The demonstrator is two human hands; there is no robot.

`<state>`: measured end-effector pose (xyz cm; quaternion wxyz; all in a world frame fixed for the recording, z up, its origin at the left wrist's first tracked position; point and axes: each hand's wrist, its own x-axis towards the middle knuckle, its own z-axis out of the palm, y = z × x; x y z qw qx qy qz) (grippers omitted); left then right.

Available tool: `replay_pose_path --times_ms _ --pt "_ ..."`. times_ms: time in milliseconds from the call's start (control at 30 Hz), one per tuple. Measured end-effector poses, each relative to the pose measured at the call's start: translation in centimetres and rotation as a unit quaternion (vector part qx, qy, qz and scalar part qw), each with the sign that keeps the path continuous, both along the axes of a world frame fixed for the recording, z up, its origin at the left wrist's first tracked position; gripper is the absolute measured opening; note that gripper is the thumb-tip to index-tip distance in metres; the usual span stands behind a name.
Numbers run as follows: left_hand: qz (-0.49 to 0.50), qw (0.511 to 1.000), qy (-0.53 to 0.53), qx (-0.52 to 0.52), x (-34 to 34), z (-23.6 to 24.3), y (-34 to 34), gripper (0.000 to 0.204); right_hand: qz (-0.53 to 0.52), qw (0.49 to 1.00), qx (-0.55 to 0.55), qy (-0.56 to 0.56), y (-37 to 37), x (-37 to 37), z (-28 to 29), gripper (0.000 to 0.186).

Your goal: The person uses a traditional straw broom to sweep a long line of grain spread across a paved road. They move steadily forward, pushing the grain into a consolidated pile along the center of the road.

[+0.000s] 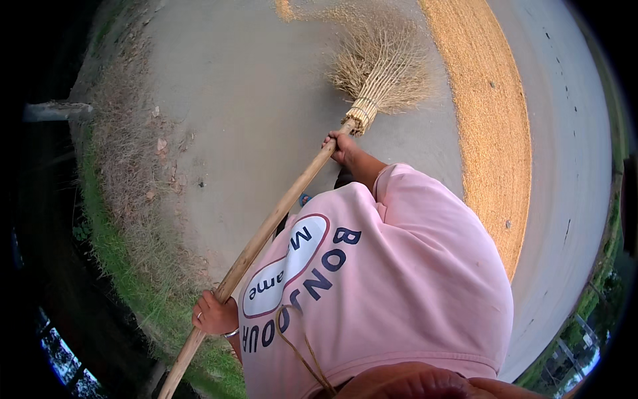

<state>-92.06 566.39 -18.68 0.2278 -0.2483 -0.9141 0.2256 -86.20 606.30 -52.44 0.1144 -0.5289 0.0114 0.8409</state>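
A long-handled broom (pixel 382 70) slants across the view, its bundled twig head spread on the pavement at the top. My right hand (pixel 340 147) is closed round the wooden handle (pixel 282 209) just below the bound end of the twigs. Lower down, at the left, my left hand (pixel 214 312) grips the same handle; a ring and a bracelet show on it. Scattered yellow grain (pixel 339 12), which looks like corn, lies by the bristle tips. The twig ends are blurred.
A broad band of yellow grain (pixel 488 126) runs along the right on the grey pavement (pixel 232 86). Dry grass and leaves (pixel 143 159) edge the left, with green grass (pixel 109 233) beyond. A pale post-like piece (pixel 58 111) juts in at the far left.
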Motion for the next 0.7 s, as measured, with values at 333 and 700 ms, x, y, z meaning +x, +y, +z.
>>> replay_pose_path --times_ms 333,700 --pt "-0.162 0.973 -0.134 0.098 -4.2 -4.8 16.4 0.015 -0.17 0.98 0.047 -0.096 15.4 15.4 2.6 0.007" --pt "-0.091 0.976 -0.136 0.144 -9.0 -9.9 4.1 0.016 -0.136 0.986 0.047 -0.088 5.2 9.0 4.2 0.006"
